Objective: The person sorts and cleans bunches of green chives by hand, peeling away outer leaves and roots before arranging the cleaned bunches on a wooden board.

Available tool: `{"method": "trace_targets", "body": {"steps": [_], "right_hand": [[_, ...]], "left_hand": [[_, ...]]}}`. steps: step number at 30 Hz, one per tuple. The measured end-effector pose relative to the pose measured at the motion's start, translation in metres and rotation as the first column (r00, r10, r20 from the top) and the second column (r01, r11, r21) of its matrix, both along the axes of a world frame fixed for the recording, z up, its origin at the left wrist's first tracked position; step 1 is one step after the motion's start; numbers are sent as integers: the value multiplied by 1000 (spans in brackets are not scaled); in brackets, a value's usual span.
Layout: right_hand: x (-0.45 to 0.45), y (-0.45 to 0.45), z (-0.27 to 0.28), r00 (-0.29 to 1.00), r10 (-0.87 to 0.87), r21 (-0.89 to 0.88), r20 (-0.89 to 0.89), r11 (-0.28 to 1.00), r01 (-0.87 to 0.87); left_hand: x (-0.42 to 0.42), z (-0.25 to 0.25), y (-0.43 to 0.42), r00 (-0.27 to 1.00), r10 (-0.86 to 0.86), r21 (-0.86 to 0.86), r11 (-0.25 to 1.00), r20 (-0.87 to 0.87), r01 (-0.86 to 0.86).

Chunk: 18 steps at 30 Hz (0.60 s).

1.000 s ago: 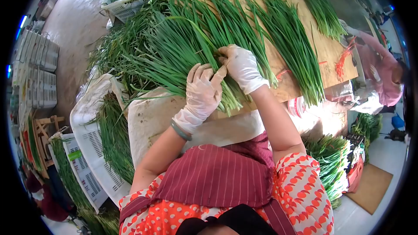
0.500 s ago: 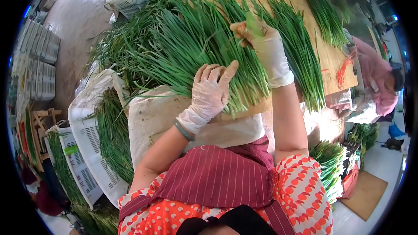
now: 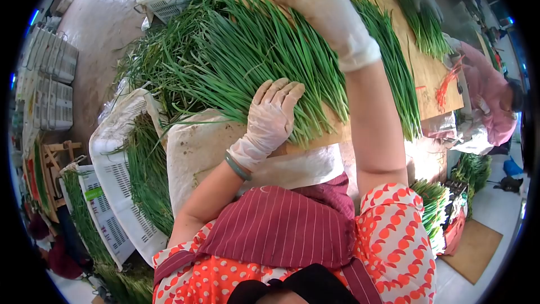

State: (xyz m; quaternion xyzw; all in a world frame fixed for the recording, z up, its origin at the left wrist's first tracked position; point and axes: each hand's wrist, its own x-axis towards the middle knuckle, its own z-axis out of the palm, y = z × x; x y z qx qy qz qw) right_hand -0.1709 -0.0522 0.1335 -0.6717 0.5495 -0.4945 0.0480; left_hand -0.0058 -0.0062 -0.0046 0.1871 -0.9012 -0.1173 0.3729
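A thick spread of garlic chives [image 3: 242,50] lies on the wooden board, cut ends pointing toward me. My left hand [image 3: 273,110], in a thin white glove, is on the near part of this pile, its fingers bent and close together over the stalks. Beyond it, my gloved right hand [image 3: 323,8] reaches over the far part of the chives. Motion smears its fingers, and I cannot make out what they hold, if anything. To the right, a narrower row of garlic chives [image 3: 388,62] lies on the board.
The wooden board [image 3: 433,87] carries red ties [image 3: 447,90] near its right corner and another chive bunch [image 3: 419,22]. A co-worker in pink [image 3: 489,95] is at the right. White crates [image 3: 121,174] with chives stand at my left, and another crate [image 3: 174,3] is behind.
My right hand has moved forward and left, away from the stalks. The green leafy piece seen in it before is no longer visible. My left thumb has drawn in toward its fingers.
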Motion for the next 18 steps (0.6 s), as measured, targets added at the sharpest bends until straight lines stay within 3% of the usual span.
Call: {"method": "trace_targets", "body": {"steps": [1, 3, 4, 5, 6, 7, 9, 10, 11, 13, 15, 17, 18], "right_hand": [[5, -7, 3, 984, 40, -181, -175, 981, -72], [12, -8, 12, 977, 78, 200, 201, 973, -118], [11, 3, 10, 976, 74, 203, 203, 972, -116], [9, 23, 7, 994, 26, 469, -111, 883, 29], [7, 42, 3, 906, 64, 642, -417, 726, 245], [8, 58, -7, 817, 150, 729, -557, 559, 395], [4, 95, -35, 824, 157, 773, -545, 474, 421], [-2, 111, -58, 856, 96, 733, -508, 569, 372], [0, 120, -68, 858, 91, 736, -506, 564, 374], [1, 131, -77, 906, -86, 656, -414, 661, 363], [-3, 129, -78, 927, -170, 668, -333, 651, 359], [-19, 127, -88, 916, -386, 542, -110, 749, 381], [-23, 124, -89, 869, -495, 525, -13, 736, 428]], "left_hand": [[0, 1, 1, 1000, -2, -1, 1000, 4, 2], [1, 3, 2, 1000, 10, 9, 1000, 21, -10], [2, 3, 2, 1000, 7, 12, 1000, 23, -7], [2, 3, 2, 1000, 6, 13, 1000, 20, -6], [2, 3, 1, 1000, 5, 14, 1000, 14, -5], [2, 3, 0, 1000, 4, 16, 1000, 10, -4], [2, 3, 1, 1000, 8, 0, 1000, -8, -8], [2, 2, 1, 1000, 4, 4, 1000, -8, -3], [1, -1, 1, 1000, 16, 10, 1000, -19, -15], [1, -3, 1, 999, 23, 12, 1000, -29, -23], [3, -4, 1, 998, 33, -13, 999, -56, -34], [4, -3, 2, 997, 48, -17, 999, -54, -49], [4, -3, 2, 997, 57, -20, 998, -54, -58]]}}
